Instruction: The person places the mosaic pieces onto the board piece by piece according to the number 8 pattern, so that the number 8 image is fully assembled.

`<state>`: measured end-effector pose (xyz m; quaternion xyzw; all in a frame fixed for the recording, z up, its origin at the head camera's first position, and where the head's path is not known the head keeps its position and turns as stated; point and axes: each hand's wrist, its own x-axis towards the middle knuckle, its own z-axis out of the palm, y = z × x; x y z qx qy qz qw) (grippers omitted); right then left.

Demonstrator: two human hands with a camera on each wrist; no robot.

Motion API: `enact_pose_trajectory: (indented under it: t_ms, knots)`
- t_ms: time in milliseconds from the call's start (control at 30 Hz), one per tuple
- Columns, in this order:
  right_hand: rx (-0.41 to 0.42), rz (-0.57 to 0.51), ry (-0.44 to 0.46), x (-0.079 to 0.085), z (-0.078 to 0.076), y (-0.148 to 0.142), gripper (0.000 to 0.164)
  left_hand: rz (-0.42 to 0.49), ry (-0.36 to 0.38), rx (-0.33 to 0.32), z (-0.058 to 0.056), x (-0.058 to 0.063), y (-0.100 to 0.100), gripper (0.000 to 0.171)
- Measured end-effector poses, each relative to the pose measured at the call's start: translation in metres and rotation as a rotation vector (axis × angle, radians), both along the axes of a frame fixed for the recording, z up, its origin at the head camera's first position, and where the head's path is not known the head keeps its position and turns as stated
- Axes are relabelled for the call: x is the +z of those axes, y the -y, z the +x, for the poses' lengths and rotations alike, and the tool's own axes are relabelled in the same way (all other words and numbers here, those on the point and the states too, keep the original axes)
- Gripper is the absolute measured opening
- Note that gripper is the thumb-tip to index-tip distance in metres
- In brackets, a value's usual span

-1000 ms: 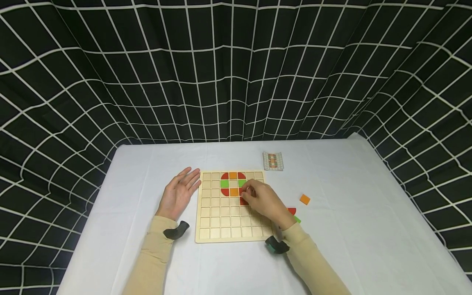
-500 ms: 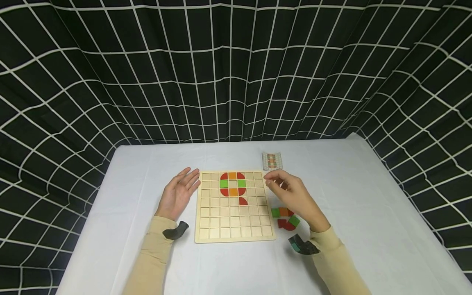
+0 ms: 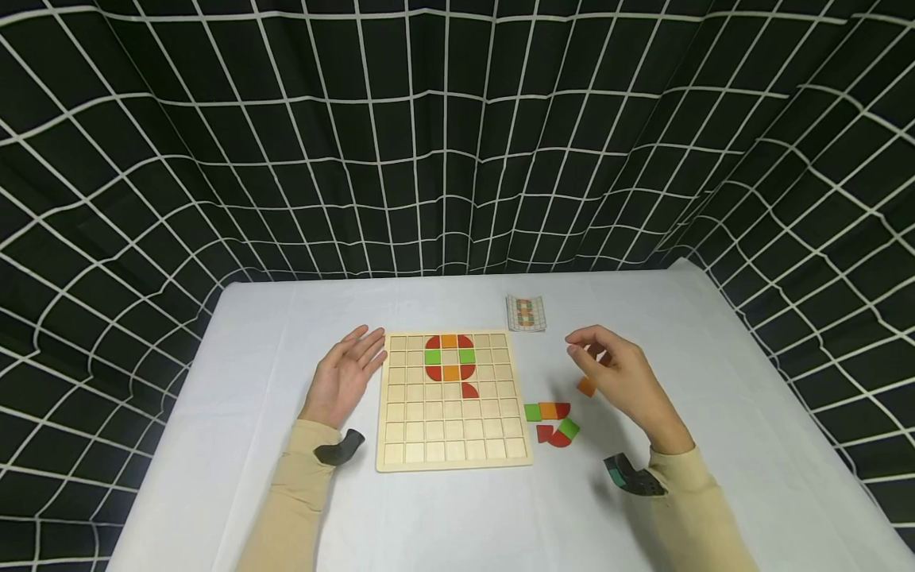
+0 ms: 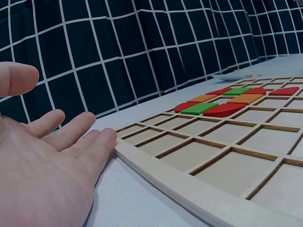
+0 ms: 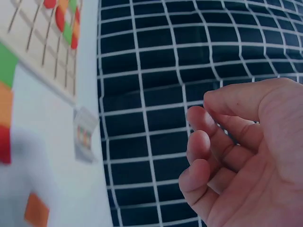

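A light wooden grid board (image 3: 415, 433) lies on the white cloth. Set in its upper squares is a ring of red quarter-circle, orange square and green square tiles, with one red quarter-circle tile (image 3: 469, 390) just below. My left hand (image 3: 345, 380) rests palm up at the board's left side, fingers relaxed; in the left wrist view its fingertips (image 4: 108, 138) are right at the board's edge. Over the table to the right, my right hand (image 3: 625, 381) hovers with loosely curled fingers and nothing in them, as the right wrist view shows. Below its fingertips lies a loose orange square tile (image 3: 586, 387).
Several loose tiles lie right of the board, among them a green square tile (image 3: 532, 412), a red quarter-circle tile (image 3: 560, 438) and another green one (image 3: 569, 429). Behind the board's right corner is a pattern card (image 3: 525, 314). A black grid-patterned curtain (image 3: 443, 143) surrounds the table.
My right hand has let go of the red quarter-circle tile below the ring and moved off the board to the right, uncovering the loose tiles. My left hand has stayed put.
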<state>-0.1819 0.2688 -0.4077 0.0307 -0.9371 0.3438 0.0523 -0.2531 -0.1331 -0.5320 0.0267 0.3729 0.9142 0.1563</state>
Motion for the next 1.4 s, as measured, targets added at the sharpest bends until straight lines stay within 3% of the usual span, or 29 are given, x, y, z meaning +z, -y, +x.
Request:
enact_pose_trajectory:
  t_ms: [233,667,1100,1400]
  knots:
    - [-0.048,0.049,-0.004,-0.015,0.005,-0.024,0.017,-0.001,0.003,-0.008,0.0,0.0,0.0,0.055]
    - [-0.049,0.092,0.054,-0.04,0.006,-0.05,0.022,-0.005,-0.002,0.0,0.0,-0.002,0.001,0.056]
    - [-0.027,0.145,0.104,-0.062,0.003,-0.057,0.026,0.002,-0.01,-0.007,0.0,-0.003,0.001,0.056]
    - [-0.024,0.236,0.192,-0.071,0.003,-0.053,0.035,0.007,-0.002,-0.01,0.0,0.001,0.0,0.057]
